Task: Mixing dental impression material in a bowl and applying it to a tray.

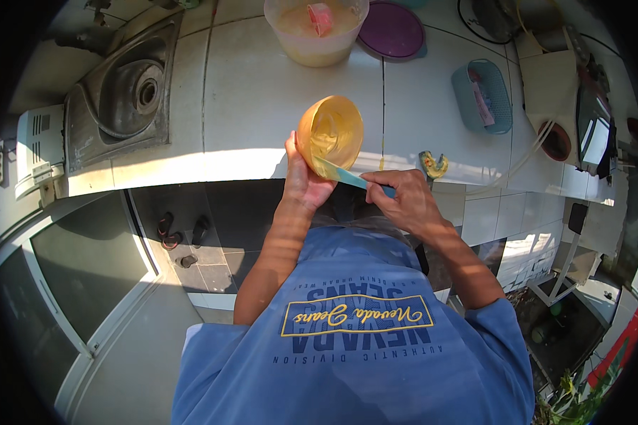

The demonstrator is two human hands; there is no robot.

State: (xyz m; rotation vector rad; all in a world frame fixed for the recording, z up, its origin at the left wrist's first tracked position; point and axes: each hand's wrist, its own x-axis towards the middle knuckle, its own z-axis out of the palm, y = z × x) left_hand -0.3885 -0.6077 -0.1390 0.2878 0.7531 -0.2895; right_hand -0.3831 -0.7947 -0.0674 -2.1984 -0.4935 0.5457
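Note:
My left hand holds a yellow-orange bowl tilted above the front edge of the white counter, its inside coated with a yellow smear. My right hand grips the handle of a light blue spatula, whose blade, streaked with yellow, touches the bowl's lower rim. Beyond the bowl stands a large translucent tub of pale yellowish contents, with a pink item in it. To the right of my hands, a curved, yellow-stained object lies on the counter edge; its kind is unclear.
A steel sink is set into the counter at the left. A purple lid lies beside the tub. Farther right sits a blue-grey basket holding a pink-and-white item. Pale hoses run across the right side. Dark sandals rest on the floor below.

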